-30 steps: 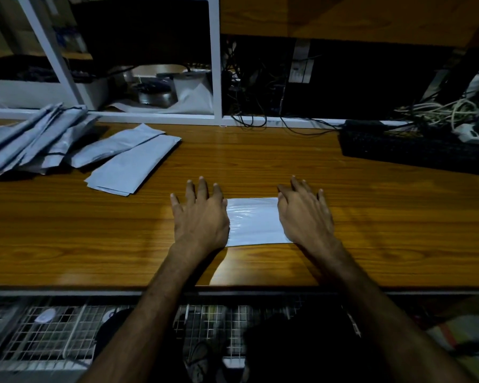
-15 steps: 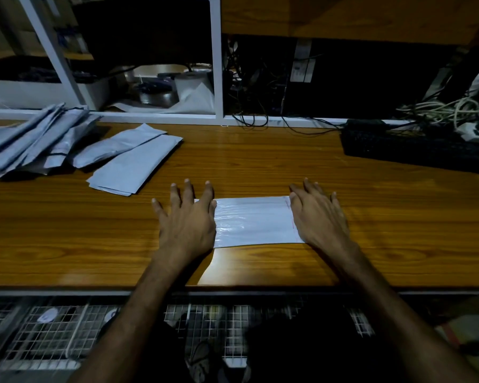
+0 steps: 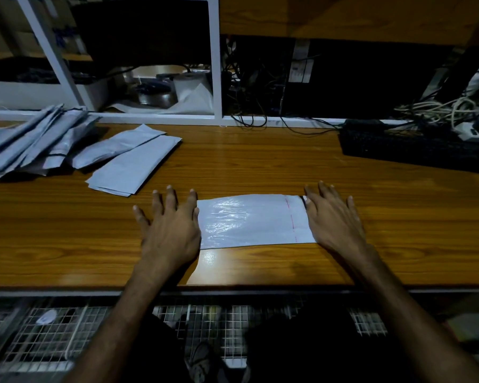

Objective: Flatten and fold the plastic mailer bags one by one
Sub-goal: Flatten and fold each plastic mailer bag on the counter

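Note:
A white plastic mailer bag (image 3: 249, 221) lies flat on the wooden table (image 3: 260, 167), glossy, with a thin red dotted line near its right end. My left hand (image 3: 169, 230) presses flat over the bag's left end, fingers spread and straight. My right hand (image 3: 335, 219) lies flat on the bag's right edge, fingers straight. Both palms face down. The ends of the bag under the hands are hidden.
A pile of grey mailer bags (image 3: 31, 139) lies at the far left, with two flat folded ones (image 3: 134, 164) beside it. A black keyboard (image 3: 415, 147) and tangled cables (image 3: 440, 109) sit at the back right. A white shelf frame (image 3: 216, 64) stands behind the table.
Both hands have slid apart along the bag, left hand leftward and right hand rightward, so more of the flattened bag shows between them.

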